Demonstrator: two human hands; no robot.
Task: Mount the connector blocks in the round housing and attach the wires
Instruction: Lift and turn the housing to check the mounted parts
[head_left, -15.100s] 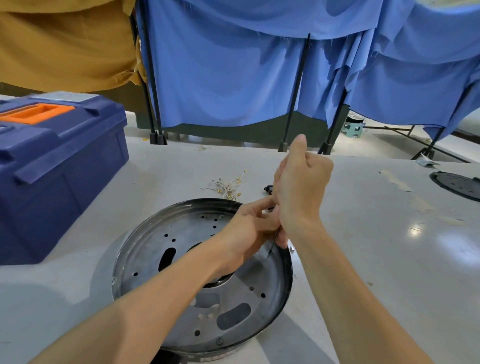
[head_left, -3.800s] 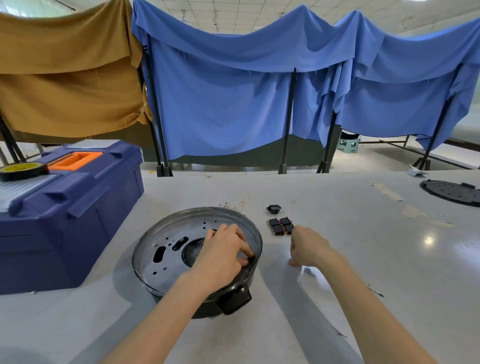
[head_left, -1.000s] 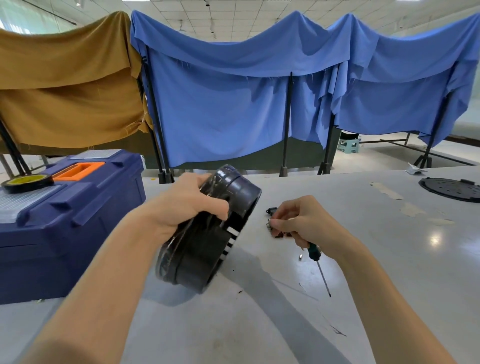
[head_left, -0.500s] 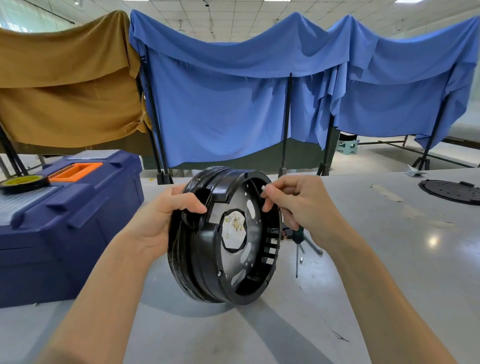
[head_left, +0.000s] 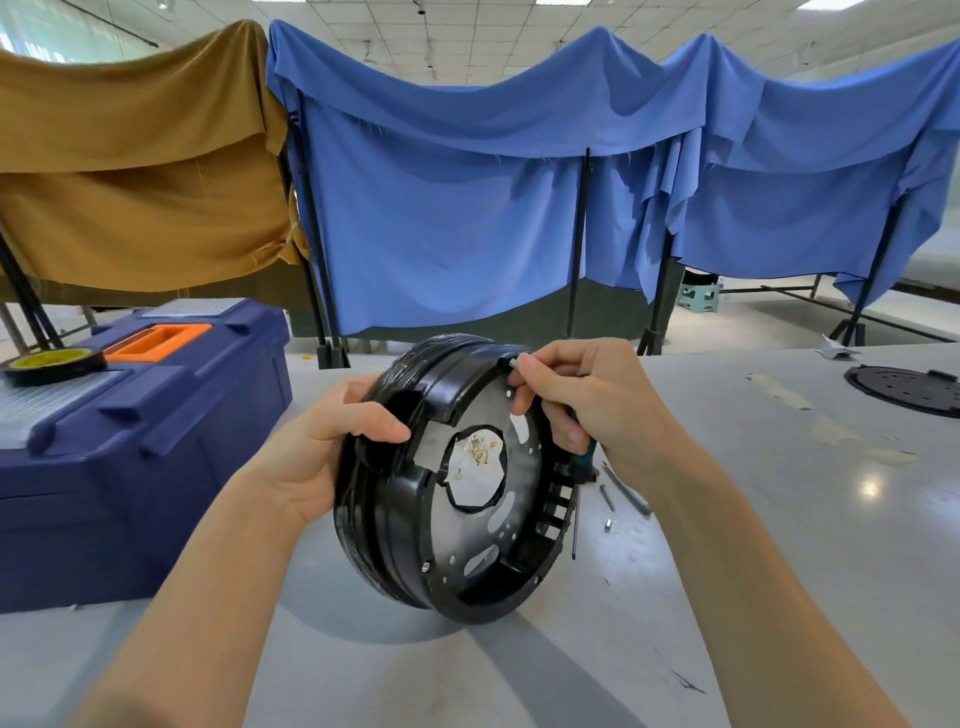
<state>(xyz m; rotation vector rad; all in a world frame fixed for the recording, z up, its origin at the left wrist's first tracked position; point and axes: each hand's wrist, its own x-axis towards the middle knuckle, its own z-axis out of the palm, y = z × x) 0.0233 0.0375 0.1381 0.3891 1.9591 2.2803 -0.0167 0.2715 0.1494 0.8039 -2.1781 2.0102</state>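
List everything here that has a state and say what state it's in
round housing: tipped on edge on the table, open side toward the camera
left hand: gripping the housing's rim
right hand: pinching a small silver part at the upper rim, screwdriver tucked in
toolbox: lid shut
tape roll: lying flat on the toolbox

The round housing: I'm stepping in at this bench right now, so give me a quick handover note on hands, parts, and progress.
Left hand grips the round housing, stood on edge on the table.
Right hand presses a small pale part to the upper rim, with a green-handled screwdriver tucked in the palm.
Loose screws lie right of the housing.
Done: no mounted blocks or attached wires visible.
Left: mount the blocks, attach the wires.
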